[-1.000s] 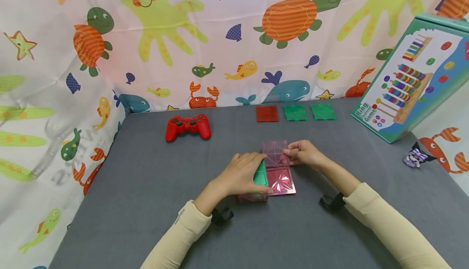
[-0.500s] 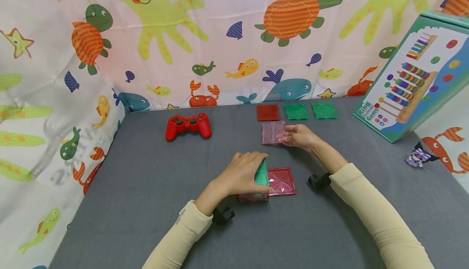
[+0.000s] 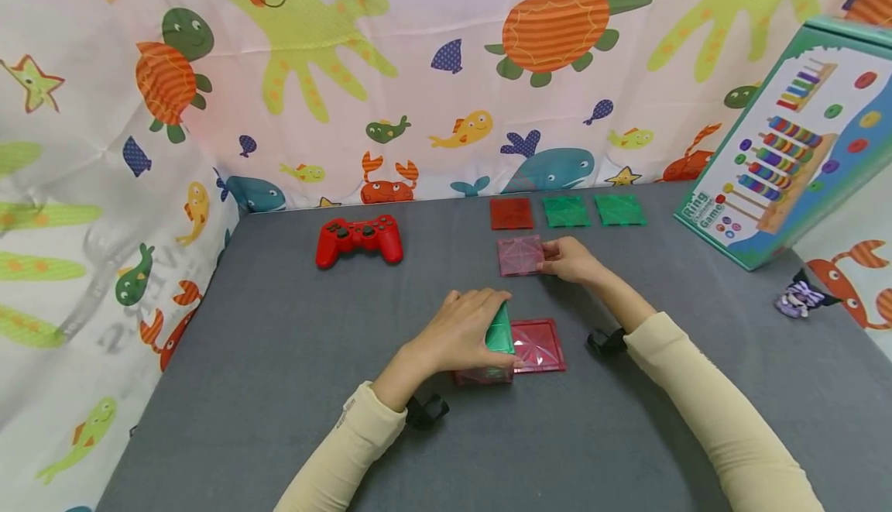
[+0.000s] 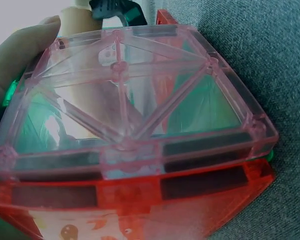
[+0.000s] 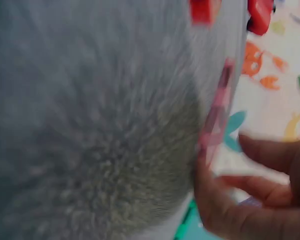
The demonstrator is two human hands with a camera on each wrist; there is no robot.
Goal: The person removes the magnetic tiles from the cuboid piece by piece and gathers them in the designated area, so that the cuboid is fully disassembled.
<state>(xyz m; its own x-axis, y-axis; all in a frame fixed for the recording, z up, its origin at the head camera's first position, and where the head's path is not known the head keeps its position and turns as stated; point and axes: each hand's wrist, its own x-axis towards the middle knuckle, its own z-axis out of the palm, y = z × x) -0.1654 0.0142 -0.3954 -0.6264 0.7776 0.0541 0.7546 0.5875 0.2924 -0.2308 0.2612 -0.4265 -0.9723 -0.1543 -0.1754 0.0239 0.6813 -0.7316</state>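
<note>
The left hand grips the half-built cube of translucent pink and green magnetic tiles on the grey surface. The right hand pinches a translucent pink square tile farther back. Magnets could tug loose panels askew, collapsing the walls.

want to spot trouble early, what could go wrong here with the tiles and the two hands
The left hand alone holds the standing tiles upright; easing its grip could let them fall onto the red tile. The right hand pinches the pink tile only at its edge, so it might slip. That tile lies close to the red square behind and may nudge it.
</note>
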